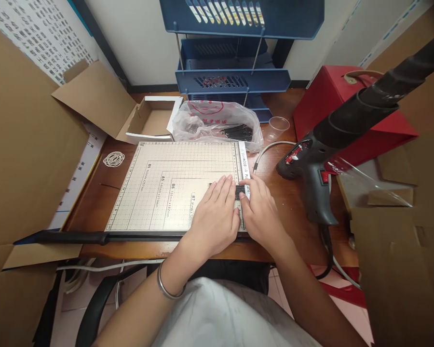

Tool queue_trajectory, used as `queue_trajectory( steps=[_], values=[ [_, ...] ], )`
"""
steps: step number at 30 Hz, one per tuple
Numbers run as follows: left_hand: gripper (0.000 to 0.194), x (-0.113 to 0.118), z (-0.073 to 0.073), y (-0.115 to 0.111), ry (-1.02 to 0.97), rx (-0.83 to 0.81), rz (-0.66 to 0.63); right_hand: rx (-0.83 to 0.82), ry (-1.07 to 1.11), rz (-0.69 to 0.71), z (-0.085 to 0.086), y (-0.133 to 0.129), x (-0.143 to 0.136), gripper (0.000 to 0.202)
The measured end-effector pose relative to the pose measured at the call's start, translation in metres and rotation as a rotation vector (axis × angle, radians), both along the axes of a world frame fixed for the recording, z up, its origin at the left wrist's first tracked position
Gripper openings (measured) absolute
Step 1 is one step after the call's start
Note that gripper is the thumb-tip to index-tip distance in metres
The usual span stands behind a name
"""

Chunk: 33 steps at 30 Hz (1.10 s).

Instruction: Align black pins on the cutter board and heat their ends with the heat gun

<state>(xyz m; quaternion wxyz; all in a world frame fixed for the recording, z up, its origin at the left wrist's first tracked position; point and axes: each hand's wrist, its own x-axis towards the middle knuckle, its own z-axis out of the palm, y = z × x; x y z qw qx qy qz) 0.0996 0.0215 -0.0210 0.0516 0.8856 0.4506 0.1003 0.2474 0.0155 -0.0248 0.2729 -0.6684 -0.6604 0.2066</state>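
Note:
A bundle of thin black strands [239, 193] lies crosswise on a paper cutter [155, 193], near its right edge. My left hand [217, 207] rests flat over the bundle, fingers straight and close together, so most of the strands are hidden; a few tips show past its far side. At the right end of the bundle, my right hand [262, 207] has its thumb and index finger bent around the strands. The cutter's black handle [72, 237] and blade arm lie down along the near edge.
Behind the cutter sits a clear plastic bag [217, 123] with more black strands. An open cardboard box [154, 120], a clear cup [278, 126] and blue tiered trays [235, 79] are nearby. A heat gun [318, 178] stands at right before a red box [329, 96]. White cord [114, 159] lies coiled left.

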Motion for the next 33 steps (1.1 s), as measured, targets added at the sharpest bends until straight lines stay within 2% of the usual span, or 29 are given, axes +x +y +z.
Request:
queue_trajectory(
  steps=[11,15,26,33],
  values=[
    [0.064,0.011,-0.003,-0.005,0.016,-0.003,0.036,0.005,0.063,0.031,0.002,-0.003,0.005,0.031],
    [0.064,0.011,-0.004,-0.005,0.007,0.007,0.032,0.037,0.099,-0.019,0.002,0.0,0.001,0.031],
    [0.064,0.015,-0.009,-0.009,-0.072,0.006,0.06,0.046,0.037,-0.063,0.01,-0.002,-0.003,0.033],
    [0.062,0.017,-0.01,-0.01,-0.072,0.016,0.087,-0.022,0.022,-0.072,0.013,0.001,-0.003,0.036]
  ],
)
